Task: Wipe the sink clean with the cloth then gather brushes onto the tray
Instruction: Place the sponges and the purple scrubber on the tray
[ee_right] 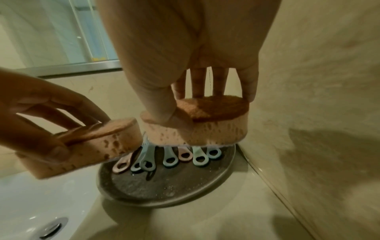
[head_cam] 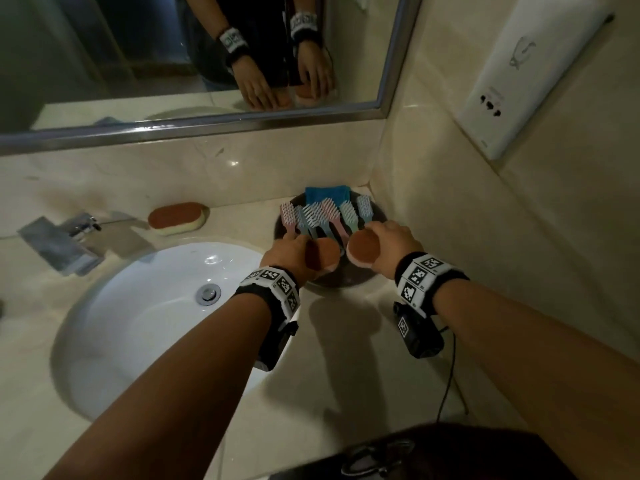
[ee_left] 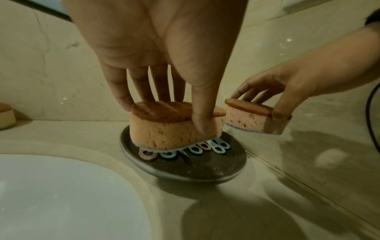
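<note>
Beige marble counter (head_cam: 346,358) runs along a mirrored wall, with a white sink (head_cam: 145,317) set into it at the near left, its drain (head_cam: 208,293) showing. Both forearms reach forward over the counter, each with a marker-patterned wristband. Just past them, the left hand (head_cam: 291,251) pinches a sponge (ee_left: 174,125) between thumb and fingers, orange scouring side up, and holds it low over the near-left part of the tray (ee_left: 185,172); whether it touches the handles beneath it I cannot tell. The right hand (head_cam: 391,237) grips a second sponge (ee_right: 205,120) the same way, thumb on one long side and fingers on the other, just beside the first and held clear above the tray's right part. The tray is a dark round dish that sits in the counter's corner against the side wall. On it lie the brushes (head_cam: 325,213), pink, blue and green, side by side, with bristle heads away from the person and ringed handle ends (ee_right: 170,160) pointing back toward the sink. Behind the brushes, at the tray's far edge, lies the folded blue cloth (head_cam: 327,194). Further left, a third sponge (head_cam: 178,217) rests on the counter near the chrome tap (head_cam: 65,240). Above, the mirror (head_cam: 194,64) reflects both hands, and a white dispenser (head_cam: 526,74) hangs on the right wall.
</note>
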The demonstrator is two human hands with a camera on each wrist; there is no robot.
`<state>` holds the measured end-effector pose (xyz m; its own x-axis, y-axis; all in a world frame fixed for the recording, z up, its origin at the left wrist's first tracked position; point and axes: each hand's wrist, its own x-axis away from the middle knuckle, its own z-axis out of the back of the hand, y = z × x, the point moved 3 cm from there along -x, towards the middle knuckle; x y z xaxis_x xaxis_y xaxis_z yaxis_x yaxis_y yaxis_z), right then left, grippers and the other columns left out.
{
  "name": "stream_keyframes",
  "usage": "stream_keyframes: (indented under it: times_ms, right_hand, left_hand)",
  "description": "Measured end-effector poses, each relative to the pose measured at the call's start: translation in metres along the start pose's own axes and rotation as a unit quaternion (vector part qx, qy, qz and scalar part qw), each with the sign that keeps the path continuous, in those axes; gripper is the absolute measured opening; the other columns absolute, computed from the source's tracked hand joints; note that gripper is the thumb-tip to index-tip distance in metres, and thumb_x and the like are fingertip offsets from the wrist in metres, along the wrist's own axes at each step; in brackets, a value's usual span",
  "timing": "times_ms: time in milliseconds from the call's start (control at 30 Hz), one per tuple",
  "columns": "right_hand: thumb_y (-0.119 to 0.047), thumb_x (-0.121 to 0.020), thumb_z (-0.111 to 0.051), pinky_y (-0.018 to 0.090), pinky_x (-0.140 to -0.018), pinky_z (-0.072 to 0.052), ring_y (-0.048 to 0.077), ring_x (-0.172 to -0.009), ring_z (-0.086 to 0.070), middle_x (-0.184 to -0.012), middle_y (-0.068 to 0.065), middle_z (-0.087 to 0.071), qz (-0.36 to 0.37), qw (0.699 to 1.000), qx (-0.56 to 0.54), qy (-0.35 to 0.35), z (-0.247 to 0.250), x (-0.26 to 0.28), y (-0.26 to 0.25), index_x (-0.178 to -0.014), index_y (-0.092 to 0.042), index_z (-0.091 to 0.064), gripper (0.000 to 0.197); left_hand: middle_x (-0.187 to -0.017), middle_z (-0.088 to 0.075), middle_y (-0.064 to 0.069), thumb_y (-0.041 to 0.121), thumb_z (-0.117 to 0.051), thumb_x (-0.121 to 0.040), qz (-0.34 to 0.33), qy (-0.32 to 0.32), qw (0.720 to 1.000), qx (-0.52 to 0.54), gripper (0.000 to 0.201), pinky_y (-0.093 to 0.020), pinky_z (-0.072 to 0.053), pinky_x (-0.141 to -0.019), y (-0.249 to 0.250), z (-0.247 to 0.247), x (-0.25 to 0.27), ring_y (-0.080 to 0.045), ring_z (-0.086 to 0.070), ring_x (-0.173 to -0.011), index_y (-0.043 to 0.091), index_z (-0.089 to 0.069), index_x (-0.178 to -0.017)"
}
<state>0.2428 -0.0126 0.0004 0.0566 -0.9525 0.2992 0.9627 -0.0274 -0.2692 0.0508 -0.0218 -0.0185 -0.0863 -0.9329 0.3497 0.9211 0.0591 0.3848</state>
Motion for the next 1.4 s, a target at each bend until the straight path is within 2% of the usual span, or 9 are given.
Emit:
stream_keyframes:
  times_ms: [133,300,500,1000,1233,1400]
  right_hand:
    - [-0.027,-0.076,-0.070,0.047,-0.106,-0.037,0.033,-0.127,-0.038,-0.136,0.010,-0.041,-0.010,0.999,0.016,-0.036,-0.012,-0.014,0.003,-0.137,-0.020,-0.039,0.069]
    - [-0.033,-0.076,-0.068,0.050,-0.105,-0.036,0.035,-0.124,-0.038,-0.133,0.010,-0.038,-0.024,0.997,0.024,-0.068,-0.029,-0.033,0.006,-0.132,-0.025,-0.042,0.062]
    - [-0.019,-0.080,-0.065,0.046,-0.107,-0.036,0.034,-0.127,-0.036,-0.138,0.009,-0.036,-0.013,0.997,0.038,-0.067,-0.040,-0.053,0.008,-0.138,-0.028,-0.038,0.065]
    - [-0.009,-0.078,-0.062,0.046,-0.108,-0.035,0.030,-0.127,-0.040,-0.138,0.006,-0.042,0.029,0.996,0.035,-0.075,-0.057,-0.059,0.012,-0.138,-0.028,-0.040,0.066]
    - [-0.024,-0.077,-0.067,0.047,-0.113,-0.029,0.028,-0.136,-0.032,-0.147,0.005,-0.036,0.039,0.996,0.039,-0.065,-0.054,-0.051,0.013,-0.138,-0.029,-0.039,0.068]
    - [-0.024,-0.077,-0.070,0.044,-0.110,-0.034,0.030,-0.134,-0.035,-0.149,0.008,-0.030,0.033,0.996,0.037,-0.072,-0.026,-0.039,0.002,-0.141,-0.026,-0.035,0.073]
  left_hand:
    - [-0.127,-0.049,-0.010,0.046,-0.073,-0.073,-0.003,-0.018,1.000,-0.002,0.071,-0.043,-0.045,-0.099,-0.002,-0.013,-0.010,-0.030,-0.051,-0.115,0.018,-0.044,-0.132]
    - [-0.127,-0.049,-0.011,0.039,-0.073,-0.075,-0.004,-0.024,1.000,0.001,0.065,-0.042,-0.044,-0.099,-0.011,-0.021,-0.027,-0.031,-0.049,-0.117,0.019,-0.046,-0.131]
    - [-0.130,-0.049,-0.011,0.033,-0.074,-0.076,-0.006,-0.048,0.999,-0.017,0.066,-0.042,-0.044,-0.100,-0.015,-0.027,-0.046,-0.031,-0.048,-0.119,0.018,-0.044,-0.133]
    - [-0.129,-0.050,-0.007,0.024,-0.074,-0.074,-0.022,-0.046,0.997,-0.063,0.064,-0.042,-0.045,-0.099,-0.018,-0.040,-0.057,-0.029,-0.049,-0.120,0.019,-0.047,-0.131]
    - [-0.136,-0.048,0.000,0.031,-0.074,-0.075,-0.035,-0.034,0.996,-0.073,0.067,-0.041,-0.039,-0.105,-0.014,-0.033,-0.048,-0.025,-0.044,-0.126,0.025,-0.044,-0.134]
    - [-0.138,-0.046,-0.001,0.043,-0.066,-0.080,-0.016,0.002,0.999,-0.050,0.063,-0.043,-0.039,-0.102,-0.012,-0.008,-0.022,-0.026,-0.044,-0.126,0.023,-0.042,-0.135]
